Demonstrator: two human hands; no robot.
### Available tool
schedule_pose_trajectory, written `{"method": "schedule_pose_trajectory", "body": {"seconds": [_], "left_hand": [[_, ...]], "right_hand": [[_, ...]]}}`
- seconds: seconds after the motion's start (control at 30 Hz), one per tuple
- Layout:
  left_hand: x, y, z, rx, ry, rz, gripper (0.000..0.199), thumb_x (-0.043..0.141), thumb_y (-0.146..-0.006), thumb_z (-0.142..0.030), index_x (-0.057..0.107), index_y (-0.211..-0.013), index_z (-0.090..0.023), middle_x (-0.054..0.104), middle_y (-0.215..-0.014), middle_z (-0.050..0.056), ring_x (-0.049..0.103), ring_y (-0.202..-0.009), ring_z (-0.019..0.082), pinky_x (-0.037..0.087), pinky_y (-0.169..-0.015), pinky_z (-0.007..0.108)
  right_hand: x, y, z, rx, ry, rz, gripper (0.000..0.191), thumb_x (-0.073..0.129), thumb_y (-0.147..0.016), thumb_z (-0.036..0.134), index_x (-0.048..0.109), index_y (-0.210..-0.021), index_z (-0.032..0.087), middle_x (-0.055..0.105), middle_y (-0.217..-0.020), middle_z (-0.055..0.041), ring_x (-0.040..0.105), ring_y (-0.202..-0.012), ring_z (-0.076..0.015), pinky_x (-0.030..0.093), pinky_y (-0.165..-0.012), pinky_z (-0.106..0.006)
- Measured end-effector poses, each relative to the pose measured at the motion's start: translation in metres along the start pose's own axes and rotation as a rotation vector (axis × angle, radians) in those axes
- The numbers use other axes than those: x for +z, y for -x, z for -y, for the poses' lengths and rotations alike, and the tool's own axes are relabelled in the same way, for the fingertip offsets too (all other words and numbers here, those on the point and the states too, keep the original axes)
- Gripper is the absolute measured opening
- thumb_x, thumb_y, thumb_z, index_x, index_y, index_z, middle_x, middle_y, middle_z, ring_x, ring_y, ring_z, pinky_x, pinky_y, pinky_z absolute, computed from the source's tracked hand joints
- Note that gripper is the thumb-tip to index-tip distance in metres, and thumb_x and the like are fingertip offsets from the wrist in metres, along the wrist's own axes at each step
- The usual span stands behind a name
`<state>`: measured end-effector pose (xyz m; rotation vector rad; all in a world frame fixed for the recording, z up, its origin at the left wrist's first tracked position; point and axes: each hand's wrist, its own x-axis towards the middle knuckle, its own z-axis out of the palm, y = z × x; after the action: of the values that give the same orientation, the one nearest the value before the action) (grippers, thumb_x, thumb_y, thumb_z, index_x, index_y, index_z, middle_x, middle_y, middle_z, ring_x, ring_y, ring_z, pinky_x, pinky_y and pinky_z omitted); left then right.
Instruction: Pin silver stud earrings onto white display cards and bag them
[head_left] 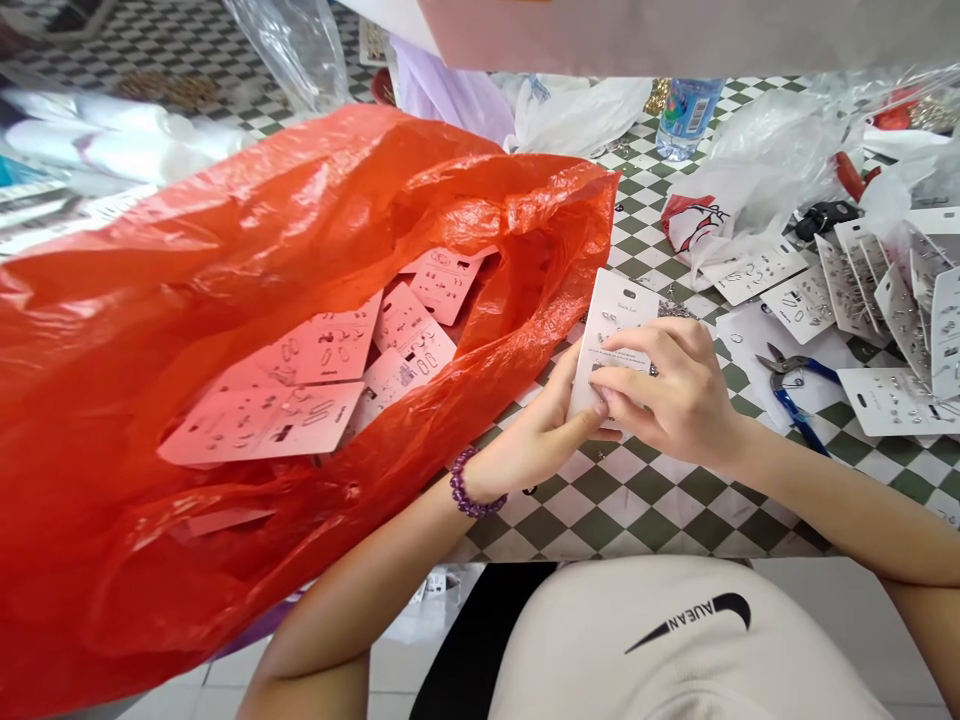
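Note:
My left hand, with a purple bead bracelet at the wrist, grips a white earring card by its lower left side. The card stands tilted, its hanging hole at the top and small earrings on its face. Over the card's front reaches my right hand, fingers bent and thumb and fingertips close together at the lower part. Whatever sits between those fingertips is too small to make out. Left of both hands, a large red plastic bag lies with its mouth spread, several earring cards inside.
Blue-handled pliers lie right of my right hand. Beyond them several filled earring cards lie and lean together. A water bottle and clear plastic bags stand farther back on the checkered tablecloth. A pale panel overhangs the top.

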<state>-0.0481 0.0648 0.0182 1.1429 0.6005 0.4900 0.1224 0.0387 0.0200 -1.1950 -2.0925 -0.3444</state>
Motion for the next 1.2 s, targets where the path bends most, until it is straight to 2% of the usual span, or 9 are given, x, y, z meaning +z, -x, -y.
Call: {"method": "schedule_pose_trajectory", "body": {"seconds": [0.1, 0.23, 0.37, 0.47, 0.73, 0.83, 0.97, 1.03, 1.2], "left_hand": [[-0.001, 0.000, -0.003, 0.001, 0.037, -0.027, 0.060, 0.050, -0.091, -0.027, 0.023, -0.144, -0.032, 0.026, -0.153, 0.009, 0.049, -0.124, 0.027, 0.059, -0.084, 0.034], [-0.002, -0.002, -0.003, -0.010, 0.109, -0.039, 0.060, 0.052, -0.090, -0.031, 0.024, -0.143, -0.032, 0.040, -0.145, 0.009, 0.055, -0.118, 0.025, 0.059, -0.082, 0.031], [-0.003, -0.005, -0.001, -0.004, 0.145, -0.104, 0.051, 0.051, -0.090, -0.038, 0.035, -0.138, -0.029, 0.047, -0.139, 0.009, 0.057, -0.113, 0.026, 0.060, -0.075, 0.031], [-0.007, -0.007, 0.000, 0.005, 0.104, -0.181, 0.049, 0.052, -0.089, -0.038, 0.038, -0.135, -0.028, 0.050, -0.135, 0.009, 0.060, -0.106, 0.024, 0.060, -0.070, 0.029], [-0.015, -0.012, 0.003, 0.016, 0.036, -0.310, 0.025, 0.057, -0.087, -0.037, 0.053, -0.101, -0.017, 0.062, -0.101, 0.007, 0.062, -0.079, 0.013, 0.057, -0.061, 0.021], [-0.016, -0.013, 0.004, -0.006, 0.084, -0.277, 0.024, 0.060, -0.085, -0.036, 0.052, -0.097, -0.017, 0.062, -0.100, 0.005, 0.063, -0.079, 0.013, 0.059, -0.060, 0.023], [-0.018, -0.016, 0.000, -0.015, 0.234, -0.258, 0.023, 0.063, -0.083, -0.031, 0.053, -0.100, -0.020, 0.063, -0.102, 0.002, 0.064, -0.075, 0.011, 0.059, -0.058, 0.020], [-0.019, -0.016, -0.003, -0.015, 0.339, -0.255, 0.018, 0.063, -0.083, -0.027, 0.054, -0.099, -0.021, 0.064, -0.099, 0.000, 0.063, -0.069, 0.008, 0.058, -0.056, 0.017], [-0.022, -0.015, -0.013, -0.035, 0.553, -0.383, 0.012, 0.048, -0.093, -0.024, 0.057, -0.099, -0.028, 0.064, -0.096, -0.004, 0.063, -0.072, 0.003, 0.052, -0.057, 0.008]], "right_hand": [[-0.011, -0.004, -0.004, 0.115, -0.113, -0.018, 0.016, 0.052, -0.086, 0.021, 0.065, -0.095, 0.026, 0.062, -0.100, -0.0036, 0.052, -0.093, -0.0210, 0.043, -0.083, -0.038], [-0.019, -0.003, -0.016, 0.494, -0.294, -0.073, 0.029, 0.056, -0.084, 0.029, 0.054, -0.113, 0.025, 0.058, -0.105, -0.0063, 0.055, -0.093, -0.0220, 0.047, -0.079, -0.039], [-0.008, 0.003, -0.031, 0.831, -0.647, 0.105, 0.049, 0.063, -0.079, 0.036, 0.042, -0.121, 0.024, 0.058, -0.101, -0.0045, 0.058, -0.083, -0.0172, 0.050, -0.069, -0.033], [-0.001, 0.002, -0.035, 0.940, -0.921, 0.197, 0.054, 0.064, -0.078, 0.036, 0.038, -0.123, 0.021, 0.061, -0.094, -0.0031, 0.059, -0.077, -0.0156, 0.052, -0.063, -0.030], [-0.016, -0.010, -0.015, 0.758, -0.844, 0.020, 0.029, 0.053, -0.083, 0.019, 0.045, -0.110, 0.025, 0.062, -0.085, 0.0004, 0.062, -0.079, -0.0150, 0.056, -0.073, -0.033], [-0.020, -0.011, -0.012, 0.724, -0.832, 0.025, 0.022, 0.051, -0.083, 0.018, 0.048, -0.103, 0.024, 0.061, -0.086, -0.0005, 0.062, -0.079, -0.0152, 0.056, -0.073, -0.034], [-0.019, -0.009, -0.018, 0.693, -0.816, -0.114, 0.017, 0.049, -0.082, 0.017, 0.050, -0.098, 0.024, 0.060, -0.085, -0.0005, 0.060, -0.075, -0.0142, 0.055, -0.067, -0.031], [-0.019, -0.008, -0.022, 0.705, -0.783, -0.071, 0.015, 0.050, -0.083, 0.019, 0.052, -0.098, 0.024, 0.060, -0.085, -0.0011, 0.060, -0.075, -0.0145, 0.054, -0.065, -0.031], [-0.018, -0.007, -0.031, 0.616, -0.646, 0.291, 0.010, 0.055, -0.083, 0.022, 0.062, -0.089, 0.019, 0.065, -0.085, -0.0010, 0.059, -0.072, -0.0128, 0.049, -0.064, -0.027]]}}
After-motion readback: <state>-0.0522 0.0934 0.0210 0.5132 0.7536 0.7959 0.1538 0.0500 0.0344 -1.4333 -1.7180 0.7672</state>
